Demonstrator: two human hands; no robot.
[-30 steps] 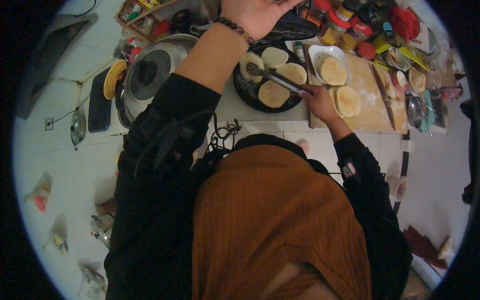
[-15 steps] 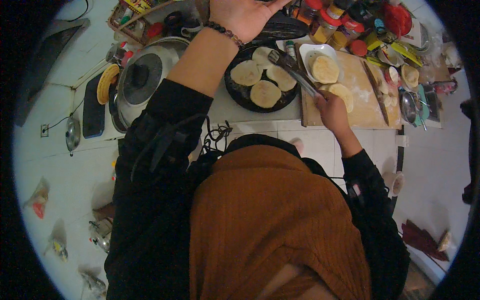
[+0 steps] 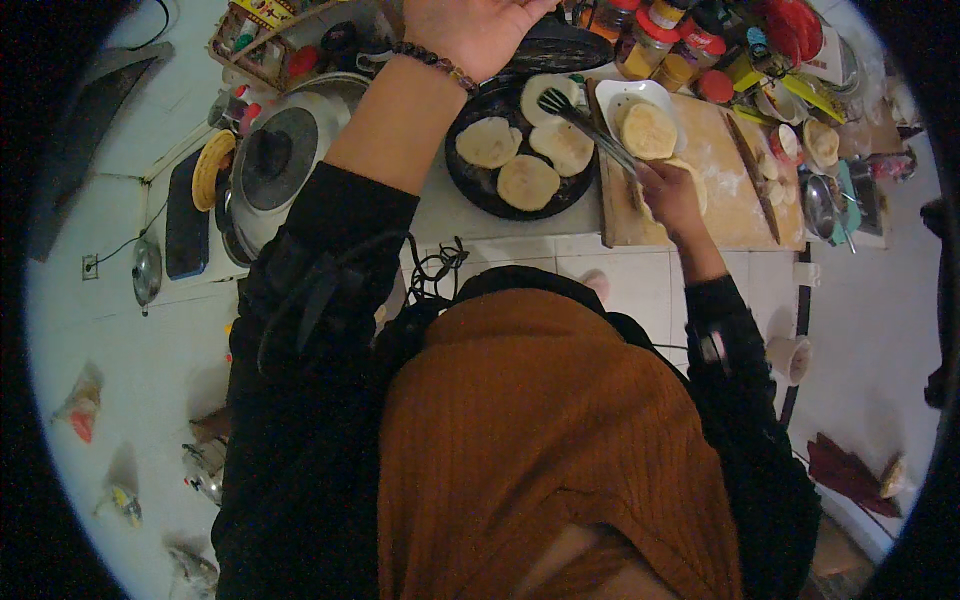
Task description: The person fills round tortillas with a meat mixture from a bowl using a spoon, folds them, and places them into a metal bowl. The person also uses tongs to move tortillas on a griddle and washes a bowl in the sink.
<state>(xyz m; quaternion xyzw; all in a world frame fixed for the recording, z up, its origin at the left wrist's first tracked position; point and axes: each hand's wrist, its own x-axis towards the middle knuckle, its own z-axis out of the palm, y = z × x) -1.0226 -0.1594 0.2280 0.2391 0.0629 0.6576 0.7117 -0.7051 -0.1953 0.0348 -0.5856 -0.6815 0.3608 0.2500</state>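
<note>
In my right hand [image 3: 672, 200] is the handle of a dark slotted spatula [image 3: 590, 125], its head over the round black pan [image 3: 463, 185]. Several pale round flatbreads [image 3: 528, 182] lie in that pan, and the spatula head overlaps the far right one [image 3: 545, 92]. My left hand [image 3: 470, 35], wearing a beaded bracelet [image 3: 440, 65], is raised at the top edge beside the pan's dark lid [image 3: 560, 48]. Its thumb is stretched out and its palm shows; the other fingertips are cut off. Beneath my right hand, another flatbread [image 3: 692, 180] rests partly hidden on the board.
A white dish [image 3: 672, 100] with a flatbread sits on the floured wooden board [image 3: 735, 205], where a long dark stick-like tool [image 3: 752, 180] also lies. Left of the pan stands a large lidded pot [image 3: 318, 150]. Jars [image 3: 645, 50] crowd the back, and bowls [image 3: 818, 205] stand at right.
The spatula head has turned, so its slots now show, and shifted slightly over the far right flatbread. My left hand has moved a little to the left.
</note>
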